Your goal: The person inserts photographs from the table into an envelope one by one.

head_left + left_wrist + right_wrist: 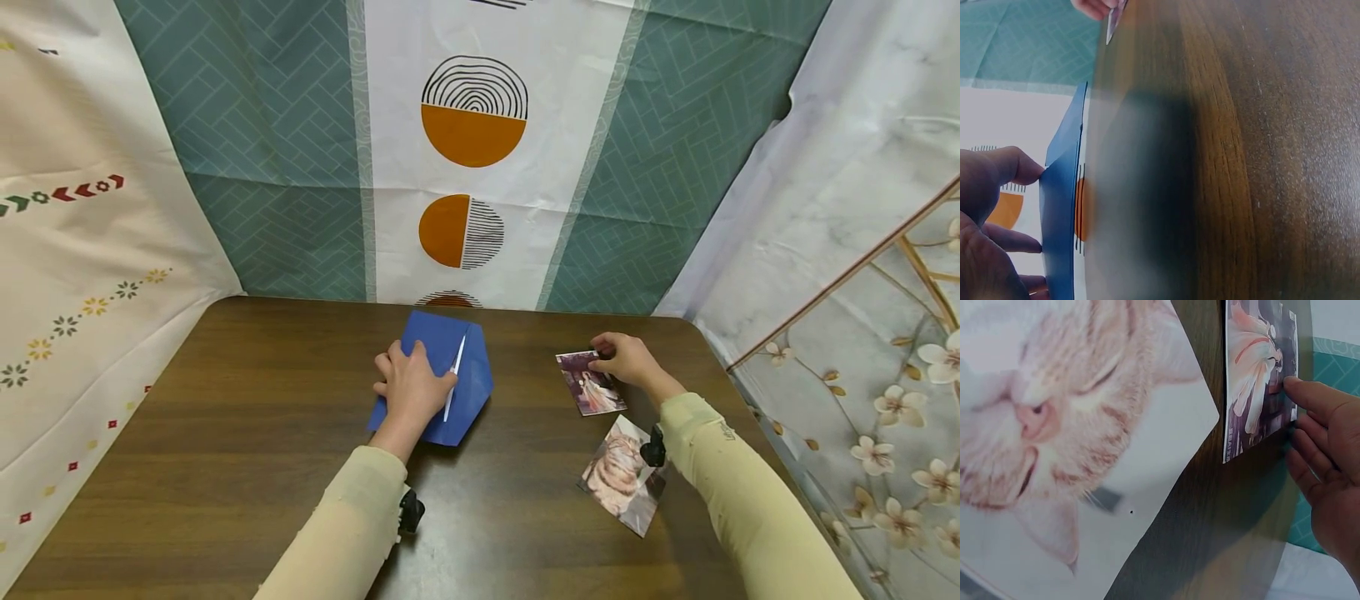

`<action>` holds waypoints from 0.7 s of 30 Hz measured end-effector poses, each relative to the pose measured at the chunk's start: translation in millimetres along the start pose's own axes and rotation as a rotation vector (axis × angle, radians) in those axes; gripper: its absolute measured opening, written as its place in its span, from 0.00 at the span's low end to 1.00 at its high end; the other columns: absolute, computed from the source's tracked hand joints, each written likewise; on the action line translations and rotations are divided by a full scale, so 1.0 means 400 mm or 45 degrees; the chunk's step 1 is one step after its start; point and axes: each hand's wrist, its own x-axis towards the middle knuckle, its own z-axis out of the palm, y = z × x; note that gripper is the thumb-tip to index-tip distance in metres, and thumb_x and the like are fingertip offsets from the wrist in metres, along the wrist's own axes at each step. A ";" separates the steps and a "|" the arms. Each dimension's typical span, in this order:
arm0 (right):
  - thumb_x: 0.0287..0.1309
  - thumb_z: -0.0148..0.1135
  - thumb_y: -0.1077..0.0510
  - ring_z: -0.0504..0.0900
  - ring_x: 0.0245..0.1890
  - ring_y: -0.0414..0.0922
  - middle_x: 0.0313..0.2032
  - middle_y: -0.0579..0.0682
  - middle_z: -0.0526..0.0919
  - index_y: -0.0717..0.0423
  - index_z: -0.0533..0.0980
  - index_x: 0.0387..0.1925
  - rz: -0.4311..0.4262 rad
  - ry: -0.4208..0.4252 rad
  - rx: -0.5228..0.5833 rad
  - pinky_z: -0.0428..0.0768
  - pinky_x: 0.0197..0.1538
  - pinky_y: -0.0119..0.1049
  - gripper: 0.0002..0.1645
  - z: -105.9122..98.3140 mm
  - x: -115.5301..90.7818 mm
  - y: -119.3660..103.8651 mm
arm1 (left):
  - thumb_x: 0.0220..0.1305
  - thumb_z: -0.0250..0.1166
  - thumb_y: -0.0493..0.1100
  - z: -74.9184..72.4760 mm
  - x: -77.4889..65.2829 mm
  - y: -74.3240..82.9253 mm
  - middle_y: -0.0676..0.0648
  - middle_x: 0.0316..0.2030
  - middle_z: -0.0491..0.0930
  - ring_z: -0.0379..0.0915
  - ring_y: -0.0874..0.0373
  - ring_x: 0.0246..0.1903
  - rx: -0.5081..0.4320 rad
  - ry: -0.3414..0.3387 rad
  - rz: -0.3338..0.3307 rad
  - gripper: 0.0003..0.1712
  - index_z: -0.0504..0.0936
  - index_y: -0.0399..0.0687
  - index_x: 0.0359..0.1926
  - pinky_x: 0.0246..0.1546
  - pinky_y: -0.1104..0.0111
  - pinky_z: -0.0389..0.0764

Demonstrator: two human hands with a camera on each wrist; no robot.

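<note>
My left hand (415, 387) is over a blue envelope (474, 387), fingers spread across it and the thumb at its white-edged opening. In the left wrist view, the blue envelope (1060, 219) appears edge-on, raised off the tabletop, with fingertips against its face. My right hand (626, 360) pinches the far right edge of a small photo (588, 387) showing a figure in a pale pink dress on purple. The right wrist view has the thumb on the face of that photo (1257, 369), other fingers behind its edge. Nearer me lies a cat photo (618, 475), partly covered by the right wrist's camera.
Everything is on a dark brown wooden table (247, 433). A patterned teal and white cloth (292, 150) hangs behind it. Cream cloth (90, 275) borders the left side and a floral, marbled cloth (862, 367) the right.
</note>
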 end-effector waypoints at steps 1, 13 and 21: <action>0.62 0.76 0.60 0.85 0.54 0.64 0.51 0.66 0.87 0.70 0.81 0.57 0.002 0.000 -0.001 0.79 0.61 0.60 0.25 0.000 -0.001 -0.001 | 0.68 0.72 0.54 0.000 0.000 0.000 0.26 0.79 0.51 0.44 0.26 0.76 0.001 0.002 0.001 0.48 0.65 0.34 0.79 0.62 0.27 0.61; 0.57 0.79 0.62 0.82 0.47 0.60 0.43 0.63 0.82 0.66 0.84 0.52 -0.038 0.080 -0.059 0.78 0.55 0.58 0.23 0.016 0.003 -0.004 | 0.69 0.72 0.54 -0.001 0.001 0.003 0.26 0.79 0.51 0.43 0.26 0.76 0.011 0.003 -0.002 0.48 0.65 0.35 0.79 0.62 0.27 0.61; 0.56 0.80 0.61 0.76 0.43 0.55 0.40 0.58 0.78 0.62 0.84 0.44 -0.020 0.103 -0.054 0.73 0.50 0.52 0.16 0.011 -0.006 -0.002 | 0.69 0.72 0.54 0.003 -0.003 0.006 0.26 0.79 0.52 0.44 0.26 0.76 0.001 0.009 -0.001 0.47 0.66 0.34 0.79 0.62 0.27 0.61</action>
